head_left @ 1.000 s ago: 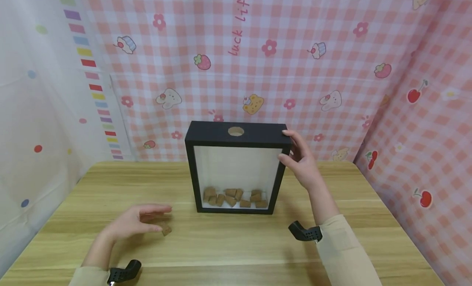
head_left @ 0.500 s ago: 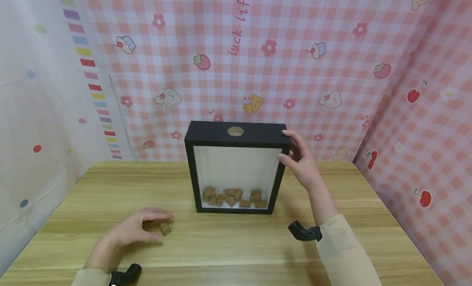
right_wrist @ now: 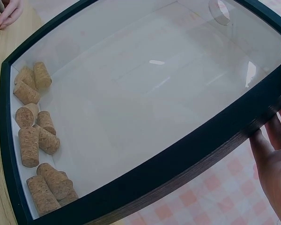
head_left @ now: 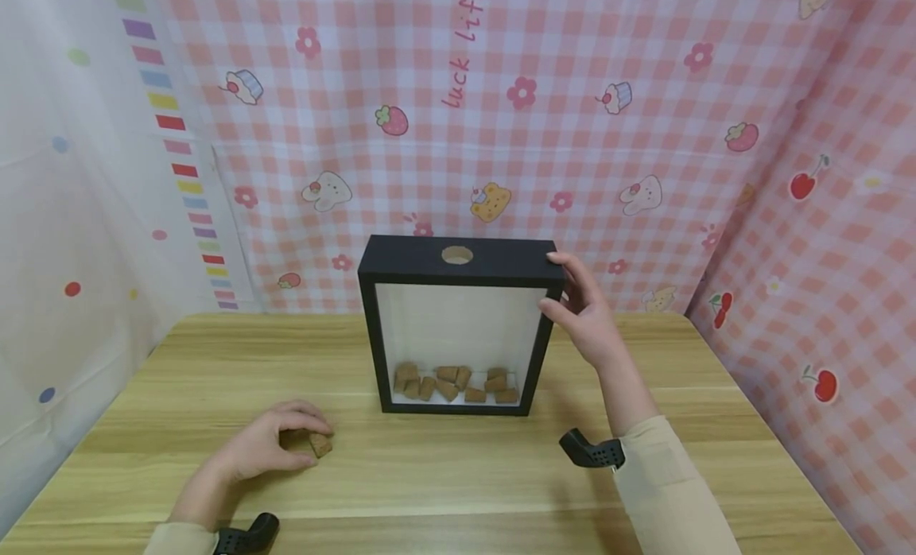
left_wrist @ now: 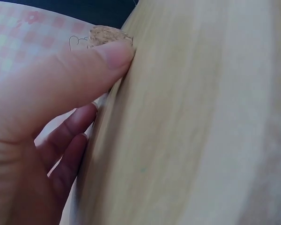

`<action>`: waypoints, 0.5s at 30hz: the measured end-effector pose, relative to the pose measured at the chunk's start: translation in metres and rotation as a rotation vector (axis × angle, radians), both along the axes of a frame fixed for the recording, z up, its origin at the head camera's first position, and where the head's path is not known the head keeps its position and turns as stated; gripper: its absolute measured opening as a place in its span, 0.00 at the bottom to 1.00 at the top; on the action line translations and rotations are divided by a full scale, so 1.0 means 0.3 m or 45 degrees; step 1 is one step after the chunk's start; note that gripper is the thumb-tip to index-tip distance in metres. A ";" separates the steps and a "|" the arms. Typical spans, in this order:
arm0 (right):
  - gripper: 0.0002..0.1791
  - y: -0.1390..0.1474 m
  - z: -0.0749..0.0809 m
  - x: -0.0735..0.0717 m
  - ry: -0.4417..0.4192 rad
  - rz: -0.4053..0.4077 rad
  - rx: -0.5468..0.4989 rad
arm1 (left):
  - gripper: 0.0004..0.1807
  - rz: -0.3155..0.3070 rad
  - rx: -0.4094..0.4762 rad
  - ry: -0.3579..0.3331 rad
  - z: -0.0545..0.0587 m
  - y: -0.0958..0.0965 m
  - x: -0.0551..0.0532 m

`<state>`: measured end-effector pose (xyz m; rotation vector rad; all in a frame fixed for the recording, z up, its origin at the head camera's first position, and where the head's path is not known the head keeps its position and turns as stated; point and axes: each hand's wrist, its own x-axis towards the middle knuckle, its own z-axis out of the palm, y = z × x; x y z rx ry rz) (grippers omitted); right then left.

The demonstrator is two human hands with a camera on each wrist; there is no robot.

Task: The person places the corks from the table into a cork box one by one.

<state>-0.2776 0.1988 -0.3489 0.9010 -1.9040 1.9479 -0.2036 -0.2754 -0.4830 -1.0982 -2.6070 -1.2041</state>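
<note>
A cork [head_left: 321, 444] lies at the table, left of the box, between the thumb and fingertips of my left hand [head_left: 268, 444], which pinches it. The left wrist view shows the thumb against that cork [left_wrist: 105, 35], with the lower fingers loosely bent. A black-framed shadow box [head_left: 458, 269] with a clear front and a round hole in its top stands upright on the table. At its upper right corner, my right hand [head_left: 590, 316] grips the frame, thumb in front and index finger on top. Several corks [right_wrist: 29, 146] lie inside along the bottom.
The wooden table [head_left: 429, 491] holds the box near its middle. Behind it hangs a pink checked cloth [head_left: 458, 157], with more cloth along both sides. A black wrist camera [head_left: 594, 449] sits on the right sleeve, and another [head_left: 248, 533] on the left.
My left hand has come down slightly around the loose cork, and its thumb and fingers have drawn together on it. The right hand and the box have stayed in place.
</note>
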 end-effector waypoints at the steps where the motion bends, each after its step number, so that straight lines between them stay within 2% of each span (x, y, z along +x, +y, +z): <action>1: 0.34 0.000 0.000 0.001 -0.001 -0.001 -0.001 | 0.19 -0.001 0.010 -0.007 0.000 0.000 0.000; 8: 0.34 -0.002 0.002 0.001 0.003 -0.001 0.001 | 0.14 0.029 0.066 -0.069 -0.004 -0.010 0.004; 15: 0.34 -0.001 0.002 0.003 -0.004 -0.004 0.000 | 0.11 0.136 0.084 -0.250 0.021 -0.007 0.017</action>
